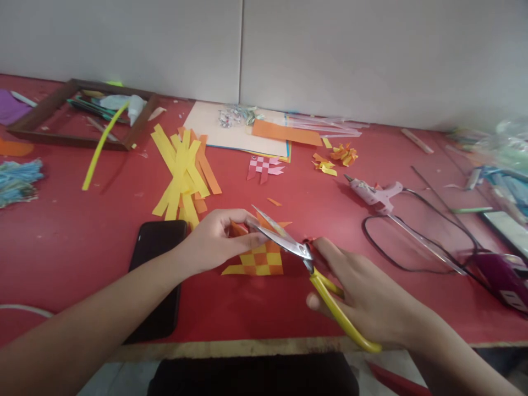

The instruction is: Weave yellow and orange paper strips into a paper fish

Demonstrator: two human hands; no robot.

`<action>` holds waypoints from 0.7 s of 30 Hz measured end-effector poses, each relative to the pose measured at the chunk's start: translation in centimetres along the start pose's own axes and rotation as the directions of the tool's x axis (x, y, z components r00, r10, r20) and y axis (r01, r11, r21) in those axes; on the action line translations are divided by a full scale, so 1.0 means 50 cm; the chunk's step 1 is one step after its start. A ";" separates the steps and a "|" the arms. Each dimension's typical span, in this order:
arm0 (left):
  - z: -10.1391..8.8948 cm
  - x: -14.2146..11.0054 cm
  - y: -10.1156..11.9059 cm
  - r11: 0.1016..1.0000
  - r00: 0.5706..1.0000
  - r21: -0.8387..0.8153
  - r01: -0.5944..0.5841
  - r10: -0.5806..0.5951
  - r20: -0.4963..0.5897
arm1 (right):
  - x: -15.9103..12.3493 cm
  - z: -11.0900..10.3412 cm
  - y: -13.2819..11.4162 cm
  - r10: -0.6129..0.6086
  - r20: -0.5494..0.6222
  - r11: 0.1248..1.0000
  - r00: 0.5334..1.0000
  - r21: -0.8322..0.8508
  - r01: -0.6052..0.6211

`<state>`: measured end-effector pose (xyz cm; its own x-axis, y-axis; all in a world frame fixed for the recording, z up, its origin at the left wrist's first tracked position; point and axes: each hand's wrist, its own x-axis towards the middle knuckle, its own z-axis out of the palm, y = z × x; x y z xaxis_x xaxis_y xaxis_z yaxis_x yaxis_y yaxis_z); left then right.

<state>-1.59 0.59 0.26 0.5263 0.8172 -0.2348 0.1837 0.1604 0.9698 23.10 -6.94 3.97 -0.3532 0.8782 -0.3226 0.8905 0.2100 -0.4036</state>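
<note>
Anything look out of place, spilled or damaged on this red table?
No clear spill or damage shows. One yellow strip juts out across the near edge of the brown frame, away from the pile of strips. A small orange scrap lies alone beyond the scissors, like a stray offcut.

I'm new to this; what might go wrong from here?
The open scissors in the right hand are close to the left hand; a slip might nick it. The woven paper, right behind the scissors in view, might take a stray snip. The phone, by the table edge, might get nudged off.
</note>
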 end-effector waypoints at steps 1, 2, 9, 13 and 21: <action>0.000 0.000 0.001 1.000 1.000 0.000 0.006 -0.006 -0.006 | -0.001 0.000 0.001 0.004 -0.001 1.000 1.000 -0.004 -0.004; 0.000 0.000 0.002 1.000 1.000 0.001 0.013 -0.013 -0.009 | -0.002 0.000 0.001 0.012 0.000 1.000 1.000 -0.007 -0.012; 0.005 0.002 0.011 0.998 1.000 -0.052 -0.024 0.023 -0.008 | 0.006 0.003 -0.007 0.050 0.005 0.998 0.999 -0.025 -0.050; 0.006 0.000 0.007 0.999 0.999 0.015 -0.028 0.028 -0.025 | 0.009 0.004 -0.008 0.051 -0.009 0.998 0.999 -0.033 -0.051; 0.002 0.001 0.003 0.998 0.999 0.043 -0.055 0.055 0.000 | 0.010 0.002 -0.012 0.073 -0.007 0.996 0.997 -0.049 -0.073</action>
<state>-1.46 0.58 0.37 0.5357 0.8247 -0.1816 0.1898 0.0919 0.9775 22.37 -6.69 3.97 -0.2855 0.8941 -0.3451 0.9269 0.1661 -0.3365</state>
